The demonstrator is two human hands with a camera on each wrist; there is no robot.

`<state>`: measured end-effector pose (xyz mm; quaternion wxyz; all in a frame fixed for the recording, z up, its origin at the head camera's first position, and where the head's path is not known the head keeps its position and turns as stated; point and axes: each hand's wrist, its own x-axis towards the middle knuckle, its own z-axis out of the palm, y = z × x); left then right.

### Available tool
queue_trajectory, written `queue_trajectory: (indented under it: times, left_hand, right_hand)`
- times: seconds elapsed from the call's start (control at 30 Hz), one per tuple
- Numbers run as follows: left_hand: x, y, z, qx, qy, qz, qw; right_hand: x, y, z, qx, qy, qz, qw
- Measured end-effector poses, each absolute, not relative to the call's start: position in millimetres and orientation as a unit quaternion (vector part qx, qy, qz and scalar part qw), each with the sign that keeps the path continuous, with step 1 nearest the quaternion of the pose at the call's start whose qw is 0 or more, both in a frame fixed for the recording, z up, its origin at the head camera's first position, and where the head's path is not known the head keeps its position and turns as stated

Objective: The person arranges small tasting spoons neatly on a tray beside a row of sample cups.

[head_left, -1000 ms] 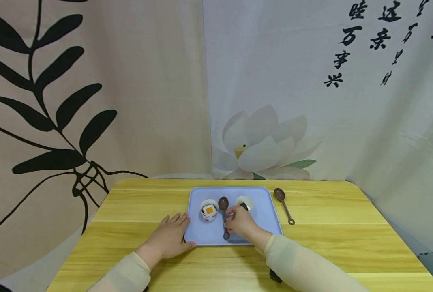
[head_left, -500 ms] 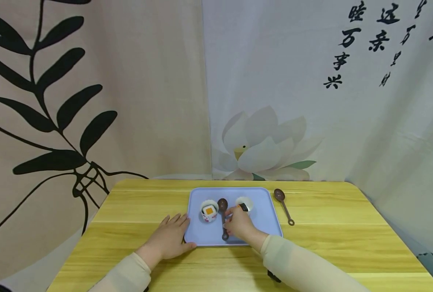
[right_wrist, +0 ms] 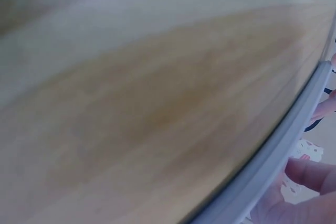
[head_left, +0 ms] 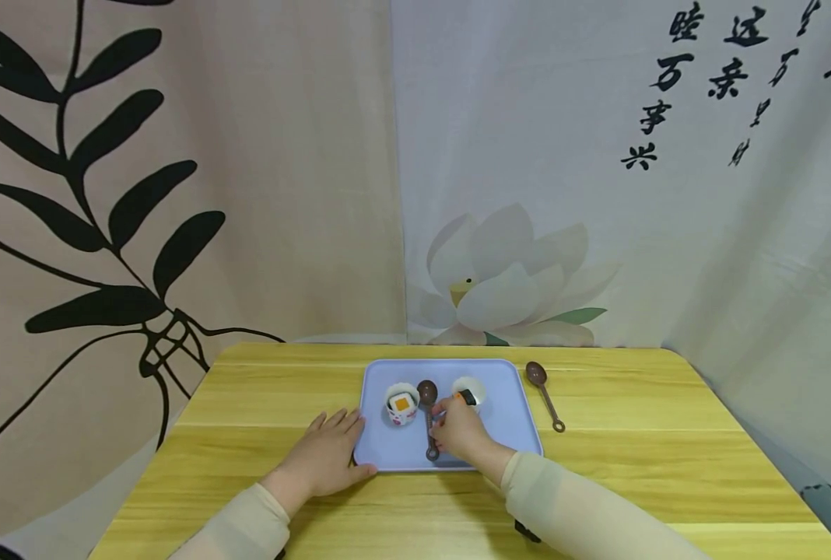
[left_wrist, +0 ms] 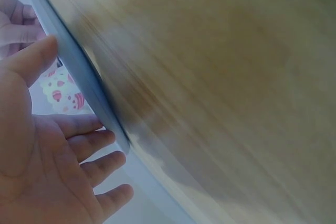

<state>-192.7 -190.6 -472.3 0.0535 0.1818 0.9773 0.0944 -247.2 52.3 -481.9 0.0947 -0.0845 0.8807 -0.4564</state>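
Observation:
A pale blue tray [head_left: 506,443] lies on the table. My left hand [head_left: 320,459] rests at its left edge with fingers spread, and in the left wrist view those fingers are straight against the tray's rim [left_wrist: 86,69]. A brown spoon [head_left: 427,393] lies on the tray, bowl away from me. The fingers of my right hand [head_left: 461,430] are curled at its handle and seem to pinch it; their tips are partly hidden. Left of the spoon stands a patterned cup [head_left: 401,418] holding a white and orange sushi-like piece [head_left: 401,404]. A second cup [head_left: 473,385] is partly behind my right hand, a black and orange piece [head_left: 468,397] in it.
A second brown spoon [head_left: 545,395] lies on the wooden table [head_left: 632,451], right of the tray. Printed curtains [head_left: 303,194] hang behind the table's far edge.
My right hand and the spoon at its fingers have shifted slightly to the left and toward me, then stayed still. The left hand and the tray have not visibly moved.

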Motion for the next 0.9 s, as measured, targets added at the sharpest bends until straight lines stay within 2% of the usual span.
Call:
queue_trajectory:
  times: [0.9]
  left_hand:
    - [-190.5,-188.8,-469.0,0.185,0.977,0.095,0.057]
  right_hand:
    - [-243.3,62.0,-474.0,-0.094,0.869,-0.471,0.119]
